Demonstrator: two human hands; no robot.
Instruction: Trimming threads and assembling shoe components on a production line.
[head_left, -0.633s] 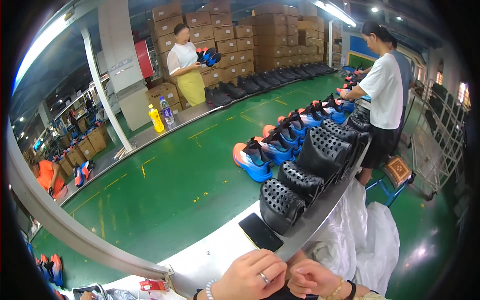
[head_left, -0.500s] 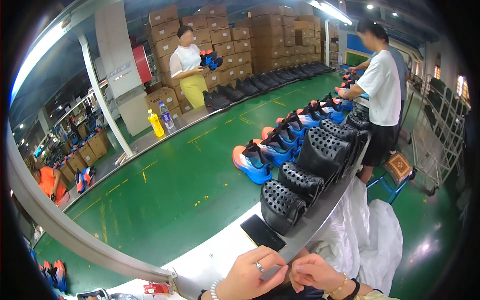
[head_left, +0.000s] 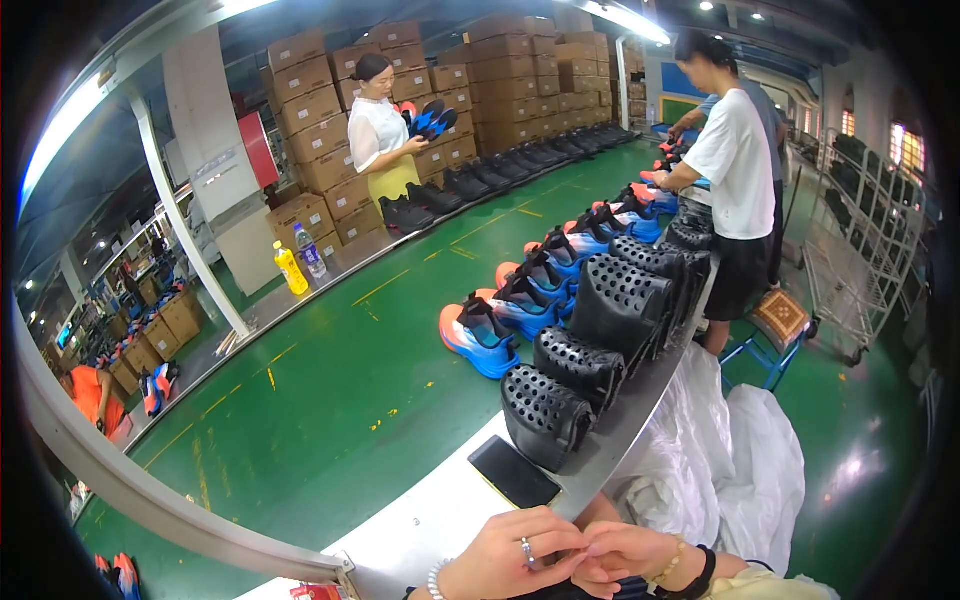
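Observation:
My left hand [head_left: 515, 555], with a ring and a pale beaded bracelet, is at the bottom edge, its fingers curled in. Against its fingertips, my right hand [head_left: 630, 552] pinches its fingers together. Whatever lies between the fingertips, if anything, is too small to make out. Just beyond my hands a black phone [head_left: 513, 472] lies flat at the table's edge. Behind it a row of black perforated shoe-shaped forms [head_left: 545, 415] runs away to the right. Blue-and-orange sneakers [head_left: 480, 335] line up beside them on the green surface.
A white plastic sheet [head_left: 700, 450] hangs at the right below the table edge. A co-worker in a white shirt [head_left: 735, 170] handles sneakers at the far right. Across the green surface another person [head_left: 378, 130] holds shoes, near two bottles [head_left: 290, 270] and several black shoes [head_left: 405, 213].
My hands have come together, fingertips now touching. The whole view has shifted, so the table's things sit further left. The person across has turned the held shoes, soles showing.

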